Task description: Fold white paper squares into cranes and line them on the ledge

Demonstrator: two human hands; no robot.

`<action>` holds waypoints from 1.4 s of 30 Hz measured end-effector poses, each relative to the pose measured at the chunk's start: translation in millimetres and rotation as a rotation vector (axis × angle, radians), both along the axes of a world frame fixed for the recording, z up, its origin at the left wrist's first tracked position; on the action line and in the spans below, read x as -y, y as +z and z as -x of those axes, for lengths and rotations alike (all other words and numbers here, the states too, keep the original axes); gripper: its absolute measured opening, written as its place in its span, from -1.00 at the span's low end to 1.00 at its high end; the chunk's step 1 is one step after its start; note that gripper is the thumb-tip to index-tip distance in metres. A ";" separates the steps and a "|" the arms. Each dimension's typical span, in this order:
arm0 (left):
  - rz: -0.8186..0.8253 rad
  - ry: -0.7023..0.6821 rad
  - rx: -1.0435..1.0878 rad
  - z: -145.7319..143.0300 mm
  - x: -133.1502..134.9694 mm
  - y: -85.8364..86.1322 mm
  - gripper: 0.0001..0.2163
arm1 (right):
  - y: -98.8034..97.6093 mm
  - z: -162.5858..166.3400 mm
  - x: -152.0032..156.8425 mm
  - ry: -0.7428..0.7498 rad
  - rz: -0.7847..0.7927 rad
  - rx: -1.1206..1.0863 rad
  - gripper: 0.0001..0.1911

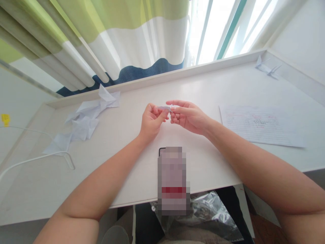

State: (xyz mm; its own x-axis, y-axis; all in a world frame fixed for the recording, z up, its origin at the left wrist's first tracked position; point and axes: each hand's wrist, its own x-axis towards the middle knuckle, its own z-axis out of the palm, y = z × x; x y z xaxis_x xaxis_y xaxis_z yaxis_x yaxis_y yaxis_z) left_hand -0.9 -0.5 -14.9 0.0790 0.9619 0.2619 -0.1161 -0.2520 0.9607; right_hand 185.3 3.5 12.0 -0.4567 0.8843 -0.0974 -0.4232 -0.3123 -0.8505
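Between my two hands, above the white desk, is a small piece of folded white paper (165,108). My left hand (152,118) pinches its left end, with the thumb pressed along it. At the right end, the thumb and fingers of my right hand (186,115) close on the same paper. Much of the paper is hidden by my fingers, so its full shape cannot be made out. Nearer to me than the hands lies a phone (161,150), its screen mostly blurred out by a pixel patch.
Crumpled and folded white papers (86,113) lie at the left, beside a white hanger (45,155). A written sheet (259,125) rests on the desk (203,162) at the right. Small folded paper pieces (267,69) stand in the far right corner. A curtain (122,37) hangs behind.
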 end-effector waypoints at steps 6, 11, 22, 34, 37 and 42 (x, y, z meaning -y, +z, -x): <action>-0.068 0.130 -0.028 -2.5 3.0 1.3 -0.40 | -4.6 -0.3 -2.1 -0.012 -0.051 0.033 -0.55; -0.108 0.157 -0.120 -3.4 7.1 0.0 -0.73 | -8.2 2.3 -1.9 -0.057 -0.151 0.063 -0.48; -0.192 0.107 -0.268 -1.2 9.5 0.1 -0.83 | -10.0 0.6 -4.0 -0.117 -0.368 0.192 -0.43; -0.133 0.056 -0.149 2.1 4.6 -2.8 -0.80 | -12.5 -4.6 -8.8 -0.038 -0.464 0.276 -0.37; -0.112 0.019 -0.101 3.2 4.2 -1.8 -0.80 | -14.6 -3.6 -9.6 -0.057 -0.484 0.285 -0.36; -0.050 -0.007 -0.053 0.4 6.1 -0.6 -0.69 | -19.0 -2.3 -11.9 -0.123 -0.549 0.379 -0.39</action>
